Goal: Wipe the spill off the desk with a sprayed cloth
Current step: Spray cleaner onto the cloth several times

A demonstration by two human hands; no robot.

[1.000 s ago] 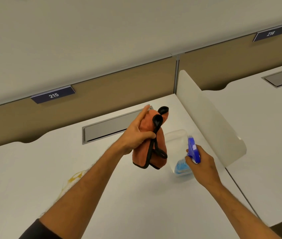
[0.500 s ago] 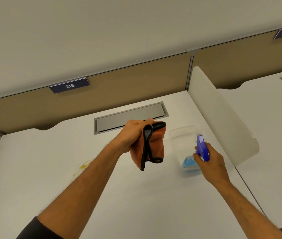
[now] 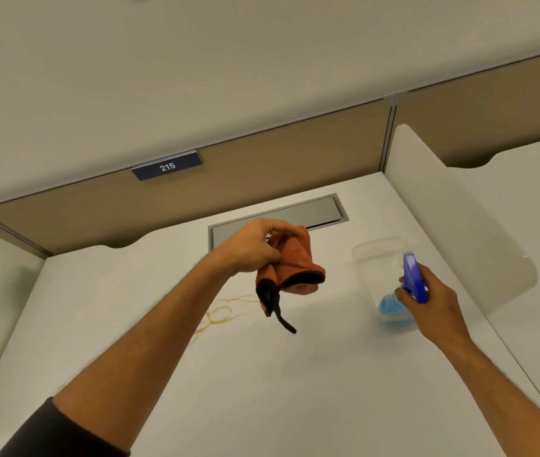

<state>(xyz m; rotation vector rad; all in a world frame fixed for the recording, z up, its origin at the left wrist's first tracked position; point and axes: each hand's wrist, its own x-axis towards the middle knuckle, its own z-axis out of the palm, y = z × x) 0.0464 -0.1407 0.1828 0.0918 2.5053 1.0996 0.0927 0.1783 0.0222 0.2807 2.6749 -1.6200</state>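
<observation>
The left hand point(image 3: 255, 249) is held above the white counter point(image 3: 262, 374), its grip closed on a bunched orange cloth point(image 3: 295, 265) with black edging; a black corner of the cloth dangles below the hand. Beneath and just left of the cloth, a yellowish spill point(image 3: 221, 316) lies in thin loops on the counter, partly hidden by the left forearm. To the right, the right hand point(image 3: 433, 298) has its grip wrapped around the blue trigger head of a clear spray bottle point(image 3: 384, 268) with blue liquid at the bottom; whether the bottle touches the counter cannot be told. Behind the cloth a grey cable hatch point(image 3: 321, 212) is set into the counter. A white divider panel point(image 3: 453, 209) stands close on the bottle's right. A plate reading 215 point(image 3: 167, 166) sits on the tan partition point(image 3: 262, 169) behind.
</observation>
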